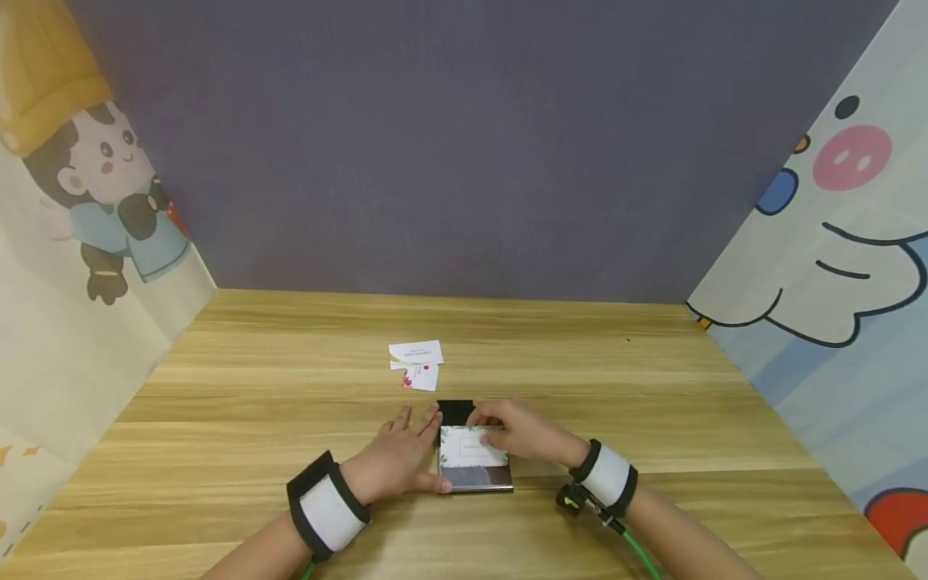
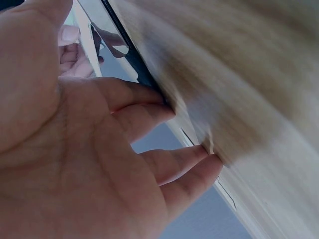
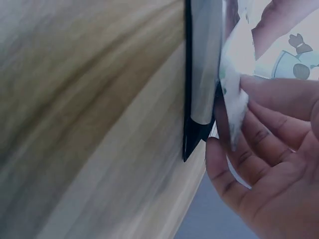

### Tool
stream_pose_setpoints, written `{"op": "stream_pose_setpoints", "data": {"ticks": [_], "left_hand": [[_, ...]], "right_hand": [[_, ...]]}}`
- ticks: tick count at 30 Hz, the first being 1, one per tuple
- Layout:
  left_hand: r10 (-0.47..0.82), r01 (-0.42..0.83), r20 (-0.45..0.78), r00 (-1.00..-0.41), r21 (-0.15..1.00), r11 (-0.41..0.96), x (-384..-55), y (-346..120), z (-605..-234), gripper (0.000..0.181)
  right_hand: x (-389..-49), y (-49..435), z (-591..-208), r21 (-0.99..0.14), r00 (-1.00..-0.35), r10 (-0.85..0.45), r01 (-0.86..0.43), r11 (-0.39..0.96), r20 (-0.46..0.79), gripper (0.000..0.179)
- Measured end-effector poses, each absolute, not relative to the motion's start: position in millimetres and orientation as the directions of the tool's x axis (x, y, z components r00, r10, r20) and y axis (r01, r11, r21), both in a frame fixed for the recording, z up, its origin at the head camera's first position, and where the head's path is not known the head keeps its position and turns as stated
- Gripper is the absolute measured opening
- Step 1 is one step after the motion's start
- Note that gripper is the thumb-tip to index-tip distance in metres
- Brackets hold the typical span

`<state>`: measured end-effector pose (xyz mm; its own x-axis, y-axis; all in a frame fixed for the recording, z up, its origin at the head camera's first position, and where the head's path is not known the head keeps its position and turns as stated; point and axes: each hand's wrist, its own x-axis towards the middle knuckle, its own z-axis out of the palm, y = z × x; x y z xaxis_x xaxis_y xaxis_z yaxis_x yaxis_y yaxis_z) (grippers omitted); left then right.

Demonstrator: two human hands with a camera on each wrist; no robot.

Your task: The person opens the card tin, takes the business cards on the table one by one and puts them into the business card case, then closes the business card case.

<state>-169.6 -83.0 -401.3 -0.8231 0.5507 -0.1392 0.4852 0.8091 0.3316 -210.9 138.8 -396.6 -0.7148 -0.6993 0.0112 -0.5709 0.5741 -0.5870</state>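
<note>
A business card case (image 1: 474, 478) with a shiny metal face lies on the table, its black flap (image 1: 455, 412) folded out at the far side. Over the case is a white business card (image 1: 455, 445) with green leaf print along its edges. My right hand (image 1: 525, 431) pinches this card between thumb and fingers; in the right wrist view the card (image 3: 234, 92) tilts away from the case. My left hand (image 1: 395, 461) lies with fingers extended along the case's left side, the thumb at its near left corner. In the left wrist view the fingertips (image 2: 167, 113) touch the table beside the case.
Beyond the case, two white cards (image 1: 416, 352) lie overlapping on the wooden table (image 1: 565, 346), the lower one (image 1: 426, 378) with red print. A dark grey panel (image 1: 449, 161) rises at the back, and cartoon-printed walls stand on both sides.
</note>
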Motion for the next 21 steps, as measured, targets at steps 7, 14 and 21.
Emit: {"op": "stream_pose_setpoints", "data": {"ticks": [7,14,21], "left_hand": [[0.557,0.493,-0.131,-0.820,0.331,0.805,-169.2,-83.6,-401.6,0.096],[0.555,0.496,-0.129,-0.822,0.318,0.808,-170.4,-83.6,-402.0,0.097],[0.554,0.494,-0.132,-0.822,0.318,0.809,-171.3,-83.7,-402.6,0.097]], "right_hand": [[-207.1,137.7,-398.0,-0.565,-0.703,-0.711,-0.575,0.592,-0.030,0.019],[-204.0,137.7,-399.0,-0.557,-0.677,-0.735,-0.597,0.578,-0.038,0.022],[-203.4,137.2,-398.4,-0.585,-0.673,-0.737,-0.572,0.575,-0.065,0.018]]}}
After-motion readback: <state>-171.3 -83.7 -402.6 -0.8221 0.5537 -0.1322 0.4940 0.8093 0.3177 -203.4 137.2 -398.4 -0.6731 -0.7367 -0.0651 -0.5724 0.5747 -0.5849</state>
